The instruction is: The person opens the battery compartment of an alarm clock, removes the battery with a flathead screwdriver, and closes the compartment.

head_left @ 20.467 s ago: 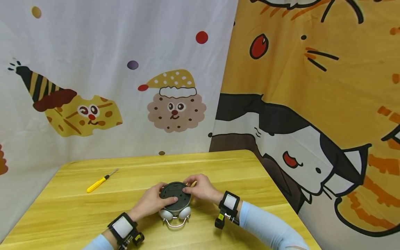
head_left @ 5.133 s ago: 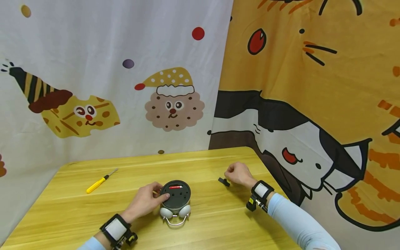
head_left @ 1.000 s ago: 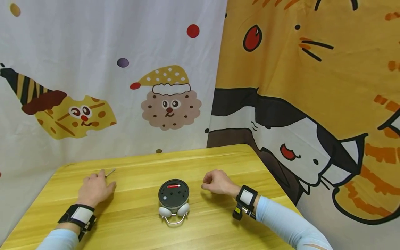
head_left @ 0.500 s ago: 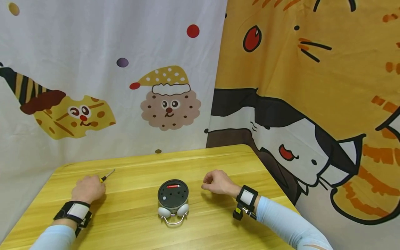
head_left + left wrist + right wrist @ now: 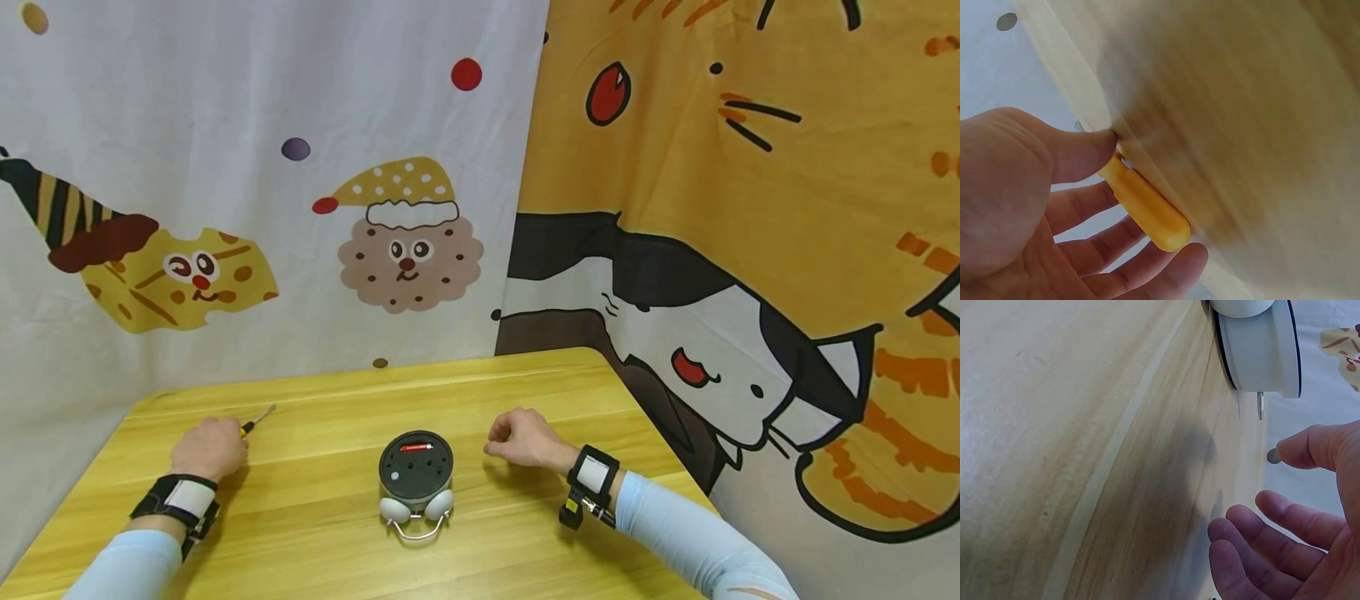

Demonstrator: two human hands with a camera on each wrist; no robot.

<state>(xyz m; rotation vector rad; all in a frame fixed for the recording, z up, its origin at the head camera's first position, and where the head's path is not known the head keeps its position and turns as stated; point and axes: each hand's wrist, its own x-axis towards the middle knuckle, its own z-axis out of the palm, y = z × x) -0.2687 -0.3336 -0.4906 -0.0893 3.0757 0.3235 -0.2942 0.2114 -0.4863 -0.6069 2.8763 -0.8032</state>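
A twin-bell alarm clock (image 5: 416, 467) lies face down on the wooden table, its black back upward and its bells and handle toward me. A red battery (image 5: 416, 447) shows in the clock's uncovered compartment. To the left, my left hand (image 5: 208, 450) pinches a yellow-handled screwdriver (image 5: 1150, 209) between thumb and fingers; its metal shaft points away to the right. My right hand (image 5: 525, 437) hovers right of the clock with loosely bent fingers and nothing visible between them. The clock's pale side (image 5: 1260, 353) stands beyond those fingertips in the right wrist view.
The yellow wooden table (image 5: 337, 417) ends at a back edge close to a cartoon-printed curtain (image 5: 225, 108). A camera mount is strapped to each wrist.
The compartment cover came off the clock; the dark piece later seen at right is out of sight. My left hand moved from clock to screwdriver and took hold. The last half second shows little motion.
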